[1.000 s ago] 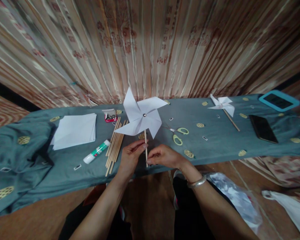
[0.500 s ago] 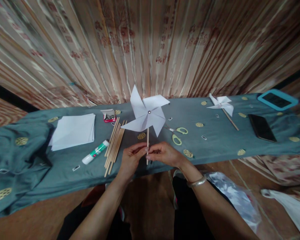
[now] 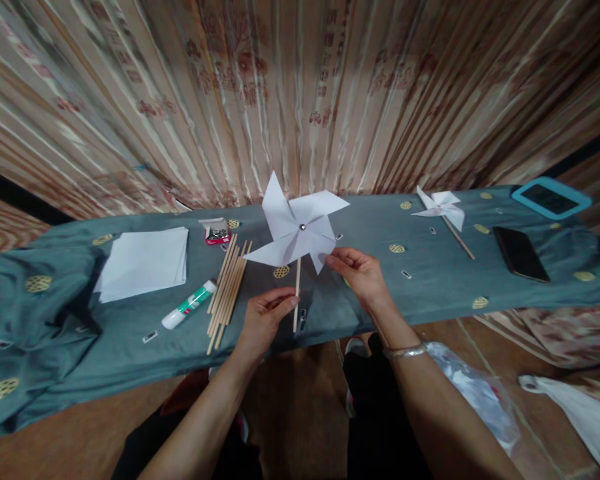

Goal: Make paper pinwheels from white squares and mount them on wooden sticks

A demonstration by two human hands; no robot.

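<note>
A white paper pinwheel (image 3: 305, 230) stands upright over the middle of the cloth, a silver pin at its centre and a thin wooden stick as its handle. My left hand (image 3: 267, 320) pinches that stick between thumb and fingers near its lower end. At the right, my right hand (image 3: 357, 273) has thumb and fingers closed at the edge of the lower right blade, seemingly gripping the paper. It covers most of the scissors seen earlier. To the left lies a bundle of wooden sticks (image 3: 229, 290).
Left on the cloth are a paper stack (image 3: 143, 263), a glue stick (image 3: 189, 305) and a red box of pins (image 3: 216, 232). Toward the right lie another pinwheel (image 3: 443, 205), a black phone (image 3: 521, 254) and a blue-framed tablet (image 3: 551, 198). A curtain (image 3: 300, 100) hangs behind.
My right hand has left the stick and moved up and right to the pinwheel's blade. The paper wheel has turned slightly. My left hand still holds the stick.
</note>
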